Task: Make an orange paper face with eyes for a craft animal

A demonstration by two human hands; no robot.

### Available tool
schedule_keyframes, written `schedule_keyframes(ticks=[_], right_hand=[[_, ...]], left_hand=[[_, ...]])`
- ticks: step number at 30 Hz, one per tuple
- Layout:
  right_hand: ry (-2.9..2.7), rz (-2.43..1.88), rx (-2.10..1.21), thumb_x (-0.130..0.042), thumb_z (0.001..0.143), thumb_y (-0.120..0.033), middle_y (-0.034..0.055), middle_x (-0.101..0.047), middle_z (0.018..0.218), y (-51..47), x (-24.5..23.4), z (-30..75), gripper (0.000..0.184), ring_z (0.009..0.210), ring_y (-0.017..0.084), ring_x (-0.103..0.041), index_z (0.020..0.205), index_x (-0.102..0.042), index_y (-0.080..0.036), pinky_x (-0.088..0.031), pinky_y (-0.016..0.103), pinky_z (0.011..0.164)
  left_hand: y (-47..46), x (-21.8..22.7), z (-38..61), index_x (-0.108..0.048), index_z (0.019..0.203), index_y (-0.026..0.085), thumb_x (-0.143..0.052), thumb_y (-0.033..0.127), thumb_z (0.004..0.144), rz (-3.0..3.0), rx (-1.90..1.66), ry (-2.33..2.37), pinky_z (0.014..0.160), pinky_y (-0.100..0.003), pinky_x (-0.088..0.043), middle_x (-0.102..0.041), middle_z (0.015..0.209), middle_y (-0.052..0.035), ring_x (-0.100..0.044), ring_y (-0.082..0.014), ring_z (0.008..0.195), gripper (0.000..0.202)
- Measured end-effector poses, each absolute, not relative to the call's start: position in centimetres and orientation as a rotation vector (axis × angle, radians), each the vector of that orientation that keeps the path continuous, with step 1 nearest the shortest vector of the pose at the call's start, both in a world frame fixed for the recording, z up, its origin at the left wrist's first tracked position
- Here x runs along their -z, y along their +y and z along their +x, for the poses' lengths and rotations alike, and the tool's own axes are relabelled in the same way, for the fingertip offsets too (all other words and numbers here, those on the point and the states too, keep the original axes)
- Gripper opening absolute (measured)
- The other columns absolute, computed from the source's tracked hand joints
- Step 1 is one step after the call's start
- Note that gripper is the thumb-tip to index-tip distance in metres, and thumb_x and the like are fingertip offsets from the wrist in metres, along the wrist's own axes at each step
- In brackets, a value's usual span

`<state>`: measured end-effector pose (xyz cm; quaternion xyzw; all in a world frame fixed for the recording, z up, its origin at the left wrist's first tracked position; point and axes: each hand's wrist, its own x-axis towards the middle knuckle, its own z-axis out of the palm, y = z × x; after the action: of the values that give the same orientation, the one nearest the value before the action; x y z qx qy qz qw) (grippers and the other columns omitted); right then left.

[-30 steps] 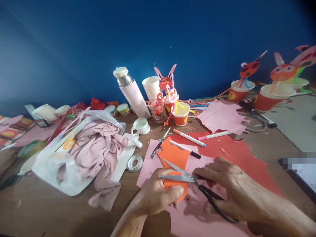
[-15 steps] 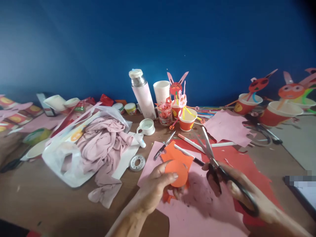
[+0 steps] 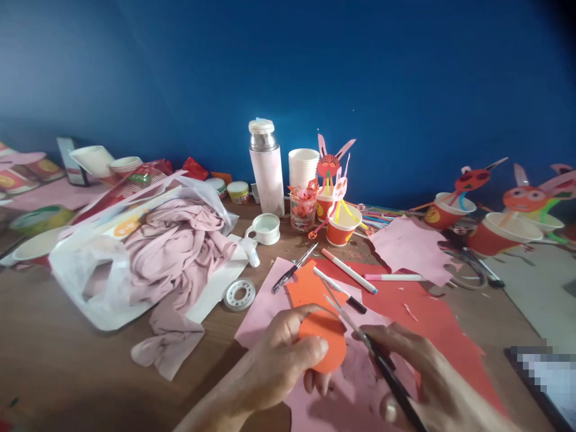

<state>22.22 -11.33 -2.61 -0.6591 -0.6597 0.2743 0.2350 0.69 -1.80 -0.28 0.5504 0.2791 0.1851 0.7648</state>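
Between thumb and fingers, my left hand (image 3: 279, 354) pinches a rounded orange paper piece (image 3: 330, 342). My right hand (image 3: 418, 372) grips black-handled scissors (image 3: 360, 330), whose blades point up and left beside the paper's upper right edge; whether they touch it I cannot tell. Beneath both hands lie a pink paper sheet (image 3: 310, 402) and a red paper sheet (image 3: 432, 324). An orange paper scrap (image 3: 306, 282) rests just beyond my left hand, with a black-capped marker (image 3: 337, 288) and a pen (image 3: 294, 270) near it.
A plastic bag with pink cloth (image 3: 180, 234) spreads on the left beside a tape roll (image 3: 239, 294). A thermos (image 3: 266, 174), a white mug (image 3: 265, 229) and paper cups with rabbit faces (image 3: 344, 231) stand at the back. A pink paper (image 3: 409, 249) lies to the right.
The scissors have moved left and turned edge-on, bringing their blades to the orange paper. The blades look closer together. My left hand and the paper sit slightly lower in view.
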Motion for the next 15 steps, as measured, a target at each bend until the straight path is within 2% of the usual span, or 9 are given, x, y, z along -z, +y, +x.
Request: schedule_keyframes(ticks=[4, 8, 11, 15], right_hand=[[-2.003, -1.727, -0.608, -0.066, 0.065, -0.049, 0.0075, -0.066, 0.097, -10.9, 2.1, 22.0, 0.055, 0.081, 0.024, -0.063, 0.116, -0.058, -0.028, -0.053, 0.032, 0.065], [-2.143, -1.659, -0.559, -0.068, 0.067, -0.038, 0.0028, -0.066, 0.082, -10.3, 1.0, 21.7, 0.043, 0.069, 0.019, -0.059, 0.108, -0.061, -0.028, -0.049, 0.028, 0.058], [-2.161, -1.622, -0.539, -0.069, 0.065, -0.032, 0.0020, -0.066, 0.079, -10.2, 0.3, 21.5, 0.044, 0.066, 0.018, -0.057, 0.108, -0.061, -0.026, -0.046, 0.028, 0.058], [-2.125, -1.604, -0.524, -0.068, 0.066, -0.034, 0.0031, -0.065, 0.079, -10.2, 0.2, 21.4, 0.043, 0.067, 0.018, -0.056, 0.107, -0.061, -0.024, -0.044, 0.027, 0.059]], left_hand=[[-2.0, 0.1, 0.7, -0.055, 0.080, 0.013, -0.046, 0.023, 0.072, 1.223, -0.383, 0.606, 0.043, -0.018, -0.035, -0.050, 0.048, 0.0040, -0.044, -0.0066, 0.041, 0.016], [-2.1, 0.0, 0.9, -0.054, 0.077, 0.014, -0.044, 0.022, 0.071, 1.293, -0.360, 0.628, 0.041, -0.017, -0.033, -0.049, 0.048, 0.0039, -0.043, -0.0066, 0.041, 0.014], [-2.3, 0.0, 1.1, -0.052, 0.065, 0.014, -0.043, 0.022, 0.073, 1.350, -0.381, 0.608, 0.041, -0.017, -0.032, -0.046, 0.048, 0.0031, -0.041, -0.0061, 0.042, 0.015], [-2.4, -0.2, 1.2, -0.048, 0.058, 0.014, -0.041, 0.023, 0.073, 1.403, -0.382, 0.592, 0.042, -0.018, -0.031, -0.045, 0.047, 0.0022, -0.040, -0.0061, 0.043, 0.019]])
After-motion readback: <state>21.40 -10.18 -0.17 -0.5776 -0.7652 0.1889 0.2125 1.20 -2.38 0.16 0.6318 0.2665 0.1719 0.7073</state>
